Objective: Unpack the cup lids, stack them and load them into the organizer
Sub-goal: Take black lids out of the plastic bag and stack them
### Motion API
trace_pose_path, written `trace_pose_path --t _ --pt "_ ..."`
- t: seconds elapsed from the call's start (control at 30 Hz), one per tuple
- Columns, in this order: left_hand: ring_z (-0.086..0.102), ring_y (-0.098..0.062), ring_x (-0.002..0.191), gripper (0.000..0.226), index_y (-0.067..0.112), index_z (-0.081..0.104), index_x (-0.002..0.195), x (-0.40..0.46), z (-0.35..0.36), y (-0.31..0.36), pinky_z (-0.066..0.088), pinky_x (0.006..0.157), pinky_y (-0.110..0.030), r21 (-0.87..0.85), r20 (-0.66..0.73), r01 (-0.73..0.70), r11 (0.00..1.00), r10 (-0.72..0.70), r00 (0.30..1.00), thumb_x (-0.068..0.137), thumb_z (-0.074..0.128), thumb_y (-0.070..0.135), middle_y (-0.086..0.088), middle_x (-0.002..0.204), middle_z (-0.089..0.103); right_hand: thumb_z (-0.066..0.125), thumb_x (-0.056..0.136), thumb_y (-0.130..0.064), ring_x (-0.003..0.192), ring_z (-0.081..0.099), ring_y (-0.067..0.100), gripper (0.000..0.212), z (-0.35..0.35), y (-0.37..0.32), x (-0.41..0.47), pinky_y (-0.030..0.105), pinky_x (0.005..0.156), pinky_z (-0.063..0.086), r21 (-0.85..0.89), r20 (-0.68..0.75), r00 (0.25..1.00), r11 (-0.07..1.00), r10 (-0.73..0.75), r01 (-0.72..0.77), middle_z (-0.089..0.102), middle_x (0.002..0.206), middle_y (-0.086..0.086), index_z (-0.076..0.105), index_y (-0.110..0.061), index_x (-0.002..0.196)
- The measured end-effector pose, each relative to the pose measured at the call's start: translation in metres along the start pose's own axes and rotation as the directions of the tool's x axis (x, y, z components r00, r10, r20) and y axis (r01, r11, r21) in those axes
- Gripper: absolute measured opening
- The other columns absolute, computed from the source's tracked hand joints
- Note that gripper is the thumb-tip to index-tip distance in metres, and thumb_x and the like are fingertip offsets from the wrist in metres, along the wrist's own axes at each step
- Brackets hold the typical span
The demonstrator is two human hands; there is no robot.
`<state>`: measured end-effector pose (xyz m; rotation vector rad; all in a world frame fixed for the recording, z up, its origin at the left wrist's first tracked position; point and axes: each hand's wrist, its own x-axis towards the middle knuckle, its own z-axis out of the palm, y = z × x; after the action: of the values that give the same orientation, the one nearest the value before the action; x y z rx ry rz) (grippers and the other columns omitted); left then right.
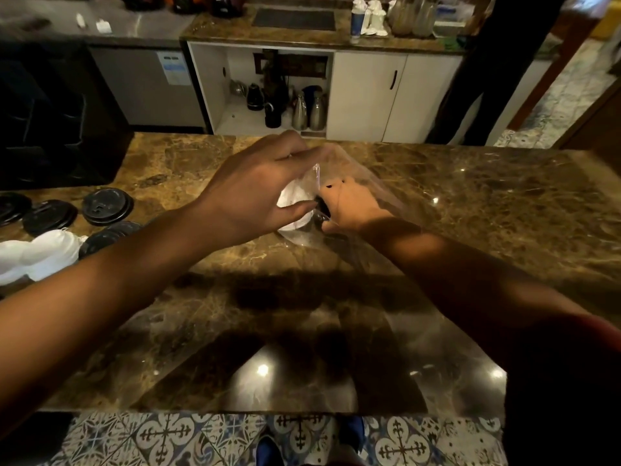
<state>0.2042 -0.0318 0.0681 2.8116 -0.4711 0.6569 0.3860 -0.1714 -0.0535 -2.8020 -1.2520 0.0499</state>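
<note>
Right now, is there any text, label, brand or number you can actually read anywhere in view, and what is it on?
No text can be read in this view.
White and blue sticker on the grey appliance front: printed, but too blurred to read.
Blue label on the bottle on the back counter: too small to read.
Black lids on the marble counter: raised marks, not legible.
Clear bag held by both hands: no print visible.

The counter is brown marbled stone, smooth and very shiny. The bag is thin, clear plastic, a bit crinkly. The black lids look like smooth plastic. The 2 jugs are shiny metal.
</note>
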Motion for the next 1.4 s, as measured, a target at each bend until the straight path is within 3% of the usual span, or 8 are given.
trace_pose_path --t 0.17,0.5,0.67,0.83,0.93,1.07,1.2,1.4 --pt "0.054 -0.026 0.104 0.074 0.009 0.049 0.151 0.003 0.001 -0.004 0.057 0.075 -0.046 0.043 -0.028 -0.024 0.999 0.025 0.999 0.086 0.081 0.024 -0.011 0.117 0.058 0.081 0.074 -0.037 0.13 0.05 0.04 0.086 -0.015 -0.012 -0.011 0.046 0.093 0.05 -0.013 0.034 0.998 0.999 -0.044 0.045 0.05 0.148 0.013 0.043 -0.03 0.151" --pt "0.045 -0.015 0.091 0.075 0.01 0.048 0.151 -0.004 -0.007 -0.016 0.053 0.07 -0.04 0.027 -0.017 0.003 1.0 -0.003 1.0 0.085 0.081 0.025 -0.01 0.12 0.058 0.082 0.072 -0.04 0.119 0.058 0.02 0.079 -0.074 -0.024 -0.082 0.034 0.083 0.048 0.261 -0.218 0.976 0.964 -0.002 0.06 0.057 0.138 -0.009 0.045 -0.047 0.142" --pt "0.053 -0.017 0.085 0.08 0.014 0.043 0.156 -0.009 -0.006 -0.019 0.056 0.069 -0.044 -0.029 0.029 0.009 1.0 -0.008 1.0 0.086 0.08 0.026 -0.006 0.126 0.055 0.08 0.075 -0.05 0.13 0.055 0.021 0.077 -0.099 -0.033 -0.126 0.044 0.105 0.051 0.31 -0.396 0.918 0.937 -0.029 0.163 0.055 0.145 -0.006 0.048 -0.038 0.145" --pt "0.053 -0.006 0.117 0.077 0.026 0.038 0.158 -0.016 -0.007 -0.021 0.052 0.09 -0.027 -0.181 0.065 0.011 0.983 0.001 0.998 0.091 0.075 0.035 0.004 0.151 0.041 0.079 0.08 -0.048 0.132 0.049 0.006 0.079 -0.12 -0.045 -0.159 0.018 0.101 0.05 0.368 -0.522 0.85 0.882 -0.068 0.296 0.052 0.148 -0.002 0.044 -0.033 0.15" --pt "0.044 -0.008 0.14 0.065 0.026 0.045 0.153 -0.024 -0.013 -0.019 0.041 0.103 -0.016 -0.413 0.027 0.036 0.91 -0.027 0.999 0.093 0.069 0.033 0.008 0.157 0.036 0.083 0.082 -0.041 0.142 0.048 0.015 0.077 -0.132 -0.053 -0.17 0.031 0.108 0.051 0.357 -0.59 0.8 0.855 -0.107 0.377 0.048 0.156 0.003 0.048 -0.027 0.149" --pt "0.061 -0.018 0.115 0.051 0.022 0.05 0.148 -0.039 -0.023 -0.009 0.052 0.091 -0.036 -0.618 -0.103 0.072 0.783 -0.172 0.98 0.099 0.058 0.031 0.003 0.143 0.052 0.089 0.081 -0.033 0.146 0.047 0.023 0.078 -0.142 -0.07 -0.174 0.045 0.109 0.052 0.339 -0.65 0.748 0.829 -0.135 0.444 0.046 0.159 0.007 0.047 -0.023 0.146" --pt "0.068 -0.018 0.114 0.054 0.033 0.042 0.153 -0.05 -0.037 0.006 0.057 0.087 -0.037 -0.842 0.007 0.162 0.514 -0.291 0.957 0.101 0.05 0.048 0.001 0.134 0.067 0.089 0.081 -0.033 0.145 0.047 0.029 0.081 -0.143 -0.093 -0.166 0.054 0.108 0.051 0.316 -0.619 0.765 0.834 -0.18 0.452 0.044 0.16 0.008 0.047 -0.023 0.149" --pt "0.058 -0.027 0.135 0.083 0.015 0.049 0.149 -0.072 -0.044 0.023 0.052 0.106 -0.051 -0.953 0.199 0.278 0.117 -0.449 0.871 0.084 0.071 0.062 -0.011 0.145 0.059 0.084 0.081 -0.043 0.143 0.044 0.017 0.094 -0.135 -0.126 -0.159 0.023 0.114 0.042 0.29 -0.552 0.794 0.834 -0.254 0.469 0.046 0.158 0.006 0.038 -0.012 0.158"
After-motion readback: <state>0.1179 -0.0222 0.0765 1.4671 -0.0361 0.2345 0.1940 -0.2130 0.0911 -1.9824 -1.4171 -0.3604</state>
